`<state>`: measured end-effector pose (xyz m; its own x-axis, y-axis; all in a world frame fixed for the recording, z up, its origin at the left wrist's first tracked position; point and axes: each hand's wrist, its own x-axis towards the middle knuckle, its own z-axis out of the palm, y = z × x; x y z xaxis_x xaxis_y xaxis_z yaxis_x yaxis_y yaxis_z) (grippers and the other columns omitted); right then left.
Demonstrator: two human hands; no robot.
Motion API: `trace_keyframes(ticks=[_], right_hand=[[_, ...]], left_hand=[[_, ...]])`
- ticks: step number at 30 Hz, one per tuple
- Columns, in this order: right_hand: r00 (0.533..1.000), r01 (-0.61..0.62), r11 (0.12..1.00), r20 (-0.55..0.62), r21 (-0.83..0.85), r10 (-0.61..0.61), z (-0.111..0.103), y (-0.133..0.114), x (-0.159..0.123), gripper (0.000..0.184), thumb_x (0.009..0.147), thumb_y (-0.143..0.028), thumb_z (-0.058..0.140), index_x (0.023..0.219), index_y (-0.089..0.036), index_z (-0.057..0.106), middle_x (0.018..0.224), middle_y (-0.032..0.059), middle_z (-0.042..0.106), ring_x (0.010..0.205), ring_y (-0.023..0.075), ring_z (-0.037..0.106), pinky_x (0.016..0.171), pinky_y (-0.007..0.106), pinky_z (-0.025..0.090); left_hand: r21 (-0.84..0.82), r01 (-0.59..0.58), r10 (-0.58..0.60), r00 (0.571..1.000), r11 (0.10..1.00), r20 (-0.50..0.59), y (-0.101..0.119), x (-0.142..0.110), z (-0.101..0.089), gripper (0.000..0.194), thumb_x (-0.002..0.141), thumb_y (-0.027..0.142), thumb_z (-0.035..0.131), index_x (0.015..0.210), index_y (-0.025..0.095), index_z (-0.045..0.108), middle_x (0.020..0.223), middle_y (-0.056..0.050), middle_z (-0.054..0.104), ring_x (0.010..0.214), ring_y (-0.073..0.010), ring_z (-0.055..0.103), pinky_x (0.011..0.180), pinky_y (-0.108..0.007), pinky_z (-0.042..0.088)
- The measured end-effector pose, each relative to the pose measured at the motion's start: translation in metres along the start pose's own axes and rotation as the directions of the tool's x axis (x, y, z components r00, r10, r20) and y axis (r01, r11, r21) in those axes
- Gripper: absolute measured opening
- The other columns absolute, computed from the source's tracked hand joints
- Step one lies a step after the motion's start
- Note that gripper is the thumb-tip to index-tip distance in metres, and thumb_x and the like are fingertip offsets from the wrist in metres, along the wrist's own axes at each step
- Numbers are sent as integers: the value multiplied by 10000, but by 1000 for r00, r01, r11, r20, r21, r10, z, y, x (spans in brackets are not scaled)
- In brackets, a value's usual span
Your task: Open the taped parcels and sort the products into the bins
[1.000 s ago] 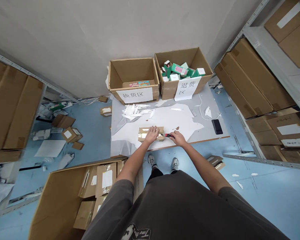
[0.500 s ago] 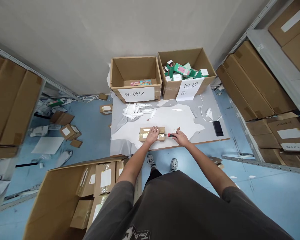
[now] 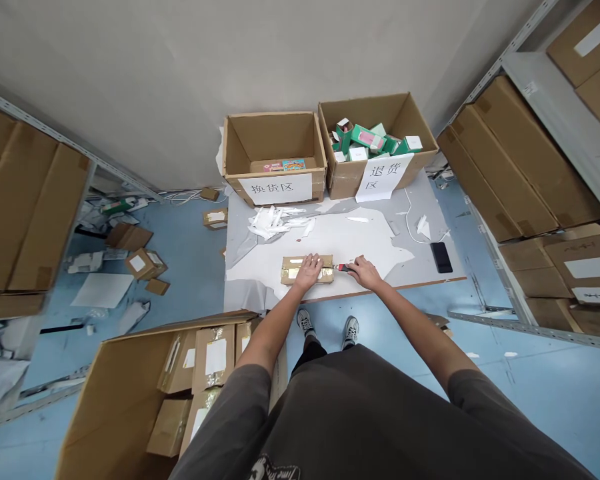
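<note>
Head view: left hand (image 3: 308,271) flat on taped parcel (image 3: 291,271); right hand (image 3: 365,272), apart, gripping box cutter (image 3: 343,267) at parcel's edge.

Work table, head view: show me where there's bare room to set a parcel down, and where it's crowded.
Bare white paper sheet stretches behind the taped cardboard parcel, between the crumpled white scraps and the black phone. Crowded: the front middle, with the left hand on the parcel and the right hand gripping a red-handled utility knife, and the back edge under the cardboard boxes.
</note>
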<state>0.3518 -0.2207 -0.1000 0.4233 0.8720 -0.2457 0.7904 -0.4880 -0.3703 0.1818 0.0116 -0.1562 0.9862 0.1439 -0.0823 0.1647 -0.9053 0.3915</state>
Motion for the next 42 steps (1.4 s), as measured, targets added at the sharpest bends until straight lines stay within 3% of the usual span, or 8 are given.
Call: trace_keyframes(ticks=[11, 16, 20, 23, 27, 34, 38, 42], right_hand=[[1000, 0, 999, -14, 33, 1, -4, 9, -3, 331, 1095, -360, 566, 1356, -240, 730, 1210, 143, 665, 1161, 302, 583, 1008, 390, 467], [988, -122, 951, -62, 283, 145, -1, 20, -19, 273, 1067, -401, 570, 1242, -257, 723, 1159, 95, 754, 1103, 269, 688, 949, 368, 528], [873, -301, 548, -6, 781, 489, 4, 28, -36, 476, 1005, -703, 510, 1088, -251, 634, 729, 5, 719, 625, 212, 680, 654, 336, 565], [813, -199, 190, 54, 961, 580, 8, 22, -33, 586, 813, -814, 692, 946, -264, 540, 706, -17, 705, 517, 168, 626, 529, 300, 540], [778, -41, 19, 20, 999, 629, 14, 17, -17, 576, 742, -747, 796, 925, -266, 537, 792, -15, 715, 619, 158, 666, 546, 280, 564], [664, -131, 61, 42, 989, 746, 53, 50, 10, 561, 736, -778, 741, 846, -246, 596, 696, -13, 654, 619, 168, 607, 587, 288, 519], [632, -368, 310, -9, 876, 775, 84, 73, 21, 423, 878, -654, 645, 881, -232, 679, 764, 39, 712, 790, 235, 660, 705, 315, 513], [682, -529, 582, -99, 618, 725, 106, 87, 28, 279, 938, -438, 640, 1049, -204, 744, 948, 110, 733, 980, 289, 638, 846, 371, 491]], left_hand=[[-5, 25, -26, 999, 1000, -24, 2, 0, 2, 487, 1004, 99, 439, 1446, 165, 632, 1637, -205, 536, 1589, -335, 431, 1326, -630, 295], [-3, 87, -87, 996, 996, -28, 4, 6, -14, 338, 1097, 277, 467, 1348, 211, 683, 1585, -163, 595, 1514, -306, 514, 1291, -523, 360], [3, 248, -247, 968, 969, -30, 11, 7, -34, 365, 1110, 379, 473, 1384, 233, 664, 1474, -161, 657, 1399, -323, 584, 1187, -502, 430], [-23, 467, -467, 881, 884, -72, 19, 8, -43, 424, 1094, 452, 492, 1416, 218, 639, 1367, -189, 677, 1301, -363, 617, 1106, -535, 457], [-141, 654, -668, 735, 743, -112, 26, 9, -47, 462, 1055, 515, 550, 1394, 211, 631, 1354, -204, 670, 1281, -385, 618, 1035, -519, 500], [-170, 586, -597, 802, 793, -24, 15, -20, -47, 660, 951, 499, 716, 1532, 247, 531, 1455, -159, 631, 1315, -326, 635, 1058, -424, 539], [-127, 559, -565, 825, 819, -13, 12, -55, -46, 742, 964, 552, 692, 1603, 231, 491, 1532, -185, 585, 1369, -343, 605, 1122, -438, 510], [-15, 553, -551, 833, 833, 50, 22, -81, -33, 1055, 849, 722, 764, 1717, 299, 338, 1776, -202, 300, 1504, -476, 456, 1131, -555, 488]])
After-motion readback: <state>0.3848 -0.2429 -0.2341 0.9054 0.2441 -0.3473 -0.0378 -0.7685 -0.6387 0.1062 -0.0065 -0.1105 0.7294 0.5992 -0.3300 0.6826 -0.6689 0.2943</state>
